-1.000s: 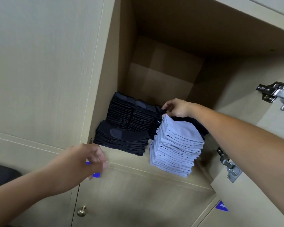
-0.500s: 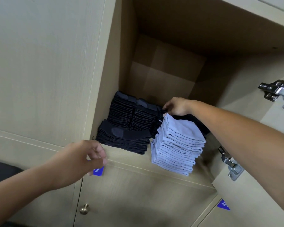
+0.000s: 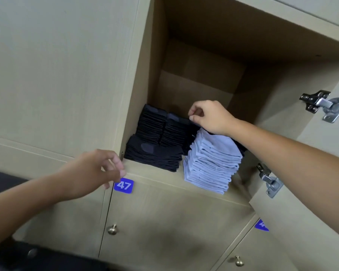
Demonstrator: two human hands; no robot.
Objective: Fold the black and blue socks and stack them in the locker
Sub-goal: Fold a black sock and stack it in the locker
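Observation:
The open locker (image 3: 157,177) holds folded socks. A low pile of black socks (image 3: 153,155) lies at the front left, with two taller black stacks (image 3: 164,126) behind it. A tall stack of light blue socks (image 3: 211,161) stands at the front right. My right hand (image 3: 209,116) reaches in over the blue stack, and its thumb and fingertips pinch the edge of the top black sock of a stack behind it, mostly hidden by the blue stack and my arm. My left hand (image 3: 94,173) hovers at the locker's lower left corner, fingers loosely curled, holding nothing.
The locker door (image 3: 301,212) hangs open at the right with metal hinges (image 3: 270,182). Below is a closed door with a blue tag reading 47 (image 3: 123,185) and a brass knob (image 3: 112,229). The upper half of the locker is free space.
The view has shifted slightly, and the 47 tag is now uncovered below my left hand. My right hand stays at the back black stack, its fingers curled more tightly.

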